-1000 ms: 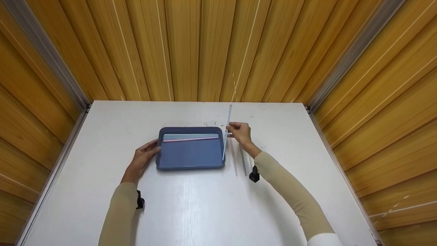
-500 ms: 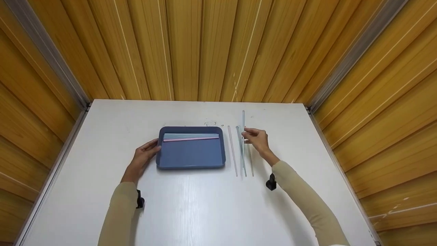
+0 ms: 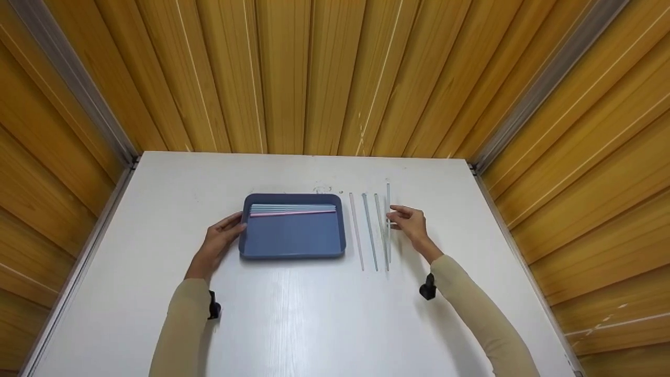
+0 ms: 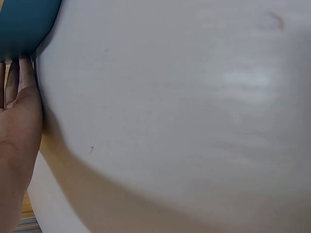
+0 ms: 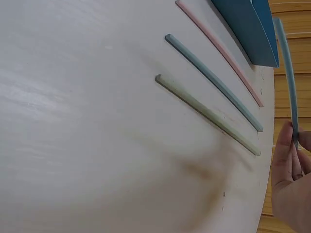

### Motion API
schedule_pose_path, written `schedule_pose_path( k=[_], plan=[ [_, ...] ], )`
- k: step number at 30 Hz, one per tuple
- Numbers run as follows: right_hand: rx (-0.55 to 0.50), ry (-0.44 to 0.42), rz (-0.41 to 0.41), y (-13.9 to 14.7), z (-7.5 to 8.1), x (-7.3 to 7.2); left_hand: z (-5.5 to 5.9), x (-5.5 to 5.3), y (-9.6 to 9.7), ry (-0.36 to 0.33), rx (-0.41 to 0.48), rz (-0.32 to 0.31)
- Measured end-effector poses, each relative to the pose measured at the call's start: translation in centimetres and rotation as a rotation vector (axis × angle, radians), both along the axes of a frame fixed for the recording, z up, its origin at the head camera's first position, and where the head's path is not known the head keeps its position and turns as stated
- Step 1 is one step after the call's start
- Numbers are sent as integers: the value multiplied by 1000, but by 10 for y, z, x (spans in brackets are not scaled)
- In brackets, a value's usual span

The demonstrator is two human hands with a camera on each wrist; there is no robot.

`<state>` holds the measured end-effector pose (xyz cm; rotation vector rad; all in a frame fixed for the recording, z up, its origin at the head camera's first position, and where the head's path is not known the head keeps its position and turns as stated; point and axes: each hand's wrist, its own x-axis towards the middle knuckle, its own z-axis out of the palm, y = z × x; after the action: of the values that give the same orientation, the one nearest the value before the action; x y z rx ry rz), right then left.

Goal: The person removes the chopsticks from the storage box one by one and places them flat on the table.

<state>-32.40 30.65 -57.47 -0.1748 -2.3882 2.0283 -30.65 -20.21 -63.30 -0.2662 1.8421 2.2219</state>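
My left hand [image 3: 222, 235] rests against the left end of a blue rectangular tray [image 3: 293, 238], its fingers fairly straight at the tray's outer wall. Along the tray's far side lie several pale blue straws [image 3: 293, 208] and one pink straw [image 3: 293, 213]. To the right of the tray my right hand [image 3: 412, 225] pinches a light blue straw [image 5: 286, 63] between thumb and fingers, held raised above the table. Beside it on the table lie a pink straw [image 5: 221, 51], a blue straw [image 5: 214, 82] and a green straw [image 5: 206, 114], spaced apart.
A white table [image 3: 293, 314] carries everything. Wood-patterned panels [image 3: 303, 78] stand behind it and at both sides, with metal posts [image 3: 549, 78] at the corners. Small dark marks [image 3: 323, 189] show behind the tray.
My right hand has moved rightward from the tray's right edge, past the loose straws, still pinching the blue straw. My left hand and the tray have stayed in place.
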Motion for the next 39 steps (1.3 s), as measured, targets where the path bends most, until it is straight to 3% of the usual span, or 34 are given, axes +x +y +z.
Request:
schedule_pose_path(
  k=[4, 18, 32, 39],
  plan=[
    [30, -3, -10, 8, -4, 0, 0, 1, 1, 2, -6, -3],
    [365, 95, -28, 20, -30, 4, 2, 1, 2, -6, -6, 2],
    [499, 85, -65, 18, -40, 1, 2, 1, 3, -3, -1, 14],
    [509, 97, -83, 16, -45, -5, 0, 0, 3, 1, 13, 28]
  ],
)
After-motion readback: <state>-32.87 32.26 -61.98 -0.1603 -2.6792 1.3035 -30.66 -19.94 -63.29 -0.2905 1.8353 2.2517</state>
